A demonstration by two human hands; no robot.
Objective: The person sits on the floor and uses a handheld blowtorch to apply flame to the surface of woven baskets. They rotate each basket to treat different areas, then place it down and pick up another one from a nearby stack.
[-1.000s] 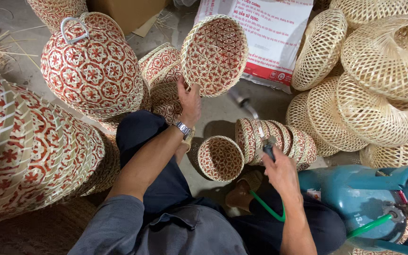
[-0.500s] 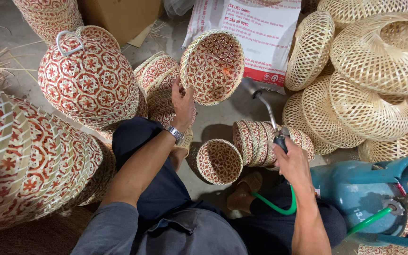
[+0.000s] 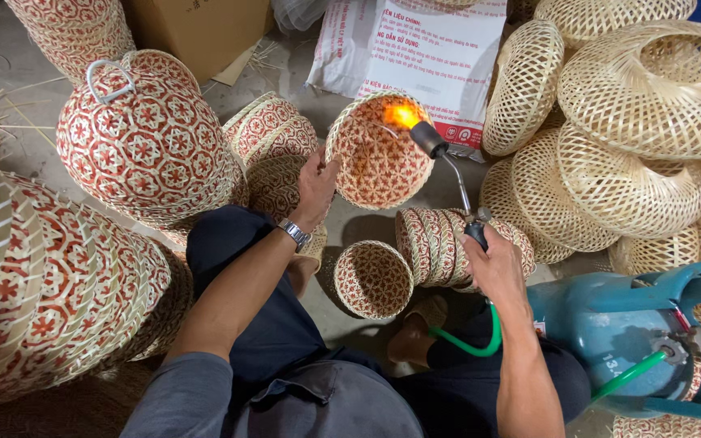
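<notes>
- Far left: stacks of red-and-white woven baskets [image 3: 34,300] lie on their sides; a big domed basket [image 3: 144,142] w/ a pale handle loop sits just behind them on the floor.
- Left hand [image 3: 316,188]: grip closed on the rim of a small red-patterned basket [image 3: 379,158], thumb side to the left edge, wristwatch [image 3: 294,234] on the wrist. Basket is held up off the floor, tilted, its open mouth facing the person and the torch.
- Below it, between the knees: another small basket [image 3: 372,278] w/ mouth up, and beside it a row of nested baskets [image 3: 448,247] lying on edge.
- Flame [image 3: 402,116] sits at the held basket's upper right rim, inside the mouth; nozzle just touches or nearly touches the rim, can't tell which.
- Key relation: basket lies up and left of the right hand; torch wand [image 3: 448,174] runs its long axis from that hand diagonally up-left to the rim. Left hand is the nearer one to the basket, actually holding it; right hand reaches it only via the wand.
- Right hand [image 3: 492,264]: grip wrapped tight on the torch handle, green hose [image 3: 472,345] trailing down and right.
- Right: teal gas cylinder [image 3: 634,324] lying by the leg; behind it a heap of plain pale woven baskets [image 3: 634,122].
</notes>
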